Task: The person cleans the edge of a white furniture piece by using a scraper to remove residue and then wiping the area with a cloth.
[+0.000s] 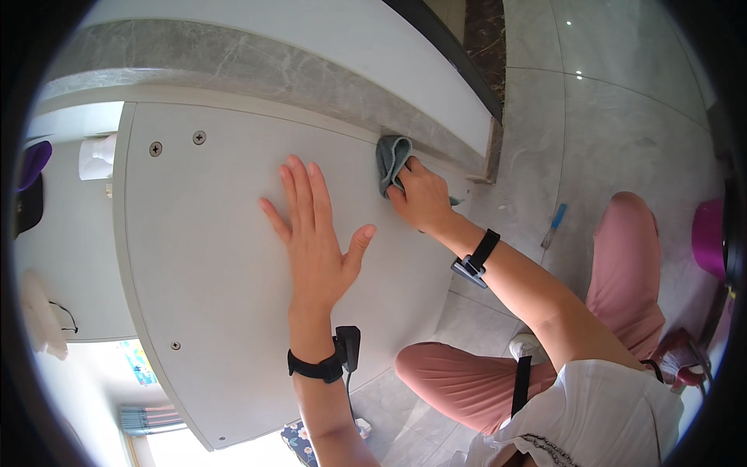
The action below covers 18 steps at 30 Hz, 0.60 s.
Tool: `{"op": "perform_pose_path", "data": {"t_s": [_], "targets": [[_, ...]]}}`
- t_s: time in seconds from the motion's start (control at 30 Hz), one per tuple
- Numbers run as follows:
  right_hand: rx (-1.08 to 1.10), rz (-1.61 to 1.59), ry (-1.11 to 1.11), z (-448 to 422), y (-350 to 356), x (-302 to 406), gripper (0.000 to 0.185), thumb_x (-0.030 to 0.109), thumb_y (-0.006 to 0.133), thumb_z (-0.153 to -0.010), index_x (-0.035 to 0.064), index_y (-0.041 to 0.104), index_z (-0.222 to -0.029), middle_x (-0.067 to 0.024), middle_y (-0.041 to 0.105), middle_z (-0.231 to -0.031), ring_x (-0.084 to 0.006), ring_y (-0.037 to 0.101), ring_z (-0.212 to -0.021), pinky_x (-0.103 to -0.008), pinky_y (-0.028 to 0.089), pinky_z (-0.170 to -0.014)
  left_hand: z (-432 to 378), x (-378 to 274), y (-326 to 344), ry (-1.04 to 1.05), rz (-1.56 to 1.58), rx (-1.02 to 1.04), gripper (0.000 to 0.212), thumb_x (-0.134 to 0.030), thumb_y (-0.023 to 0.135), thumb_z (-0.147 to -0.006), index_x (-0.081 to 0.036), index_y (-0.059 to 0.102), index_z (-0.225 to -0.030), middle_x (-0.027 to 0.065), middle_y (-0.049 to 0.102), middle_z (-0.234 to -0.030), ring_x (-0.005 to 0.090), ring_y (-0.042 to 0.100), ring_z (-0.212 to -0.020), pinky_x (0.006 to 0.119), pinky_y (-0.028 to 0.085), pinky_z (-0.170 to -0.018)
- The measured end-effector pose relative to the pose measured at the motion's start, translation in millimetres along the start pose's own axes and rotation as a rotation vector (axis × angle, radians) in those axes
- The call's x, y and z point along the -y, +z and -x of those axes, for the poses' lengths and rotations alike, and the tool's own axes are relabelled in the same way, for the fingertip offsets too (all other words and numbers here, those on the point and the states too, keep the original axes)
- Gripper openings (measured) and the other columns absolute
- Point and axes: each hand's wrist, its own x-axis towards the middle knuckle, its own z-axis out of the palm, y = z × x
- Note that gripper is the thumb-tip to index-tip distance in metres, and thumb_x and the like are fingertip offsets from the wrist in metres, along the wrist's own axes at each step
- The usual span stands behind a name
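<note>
My left hand [318, 239] lies with its fingers spread on, or just over, a white panel [222, 233] that has several screw heads. It holds nothing. Farther right, my right hand [421, 192] grips a folded grey-green cloth [392, 163] against the same panel, close to its edge beside the grey marbled trim [327, 82]. Part of the cloth shows on the far side of the hand. Both wrists wear black straps with small devices.
A scraper with a blue handle [558, 216] lies on the grey tiled floor [525, 146]. At the right rim stands a magenta container [707, 239]. Past the panel's left edge, a purple item [36, 163] and a white container [96, 159] are visible. A flowered item [299, 443] is below.
</note>
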Motion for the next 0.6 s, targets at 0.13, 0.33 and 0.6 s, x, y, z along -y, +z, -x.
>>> {"op": "perform_pose_path", "data": {"t_s": [0.13,0.33,0.6], "targets": [[-0.046,-0.056,0.058,3,-1,-5,0.024,0.019,0.066,-0.080,-0.0006,0.067,-0.093,-0.0200,0.064,-0.094,-0.0399,0.065,-0.078,-0.0485,0.054,-0.069,-3,-2,-1,-0.010,-0.074,0.042,0.091,-0.055,0.053,-0.096,0.000,0.016,-0.158,0.0216,0.013,-0.166,0.0369,0.008,-0.154,0.061,-0.010,-0.117],[-0.014,-0.156,-0.075,-24,-15,50,0.023,0.020,0.064,-0.080,-0.0018,0.066,-0.087,-0.0202,0.064,-0.094,-0.0419,0.064,-0.077,-0.0495,0.052,-0.069,0,0,-3,-0.011,-0.109,0.027,0.088,-0.052,0.054,-0.096,-0.002,0.017,-0.159,0.0207,0.016,-0.165,0.0346,0.011,-0.154,0.060,-0.010,-0.117],[0.011,-0.077,0.068,-5,-10,0,0.024,0.023,0.064,-0.082,0.0003,0.069,-0.088,-0.0200,0.065,-0.094,-0.0407,0.065,-0.081,-0.0491,0.053,-0.071,-4,-1,-2,-0.020,-0.170,0.021,0.088,-0.055,0.053,-0.096,-0.003,0.019,-0.158,0.0191,0.018,-0.165,0.0329,0.013,-0.154,0.061,-0.010,-0.117]]}}
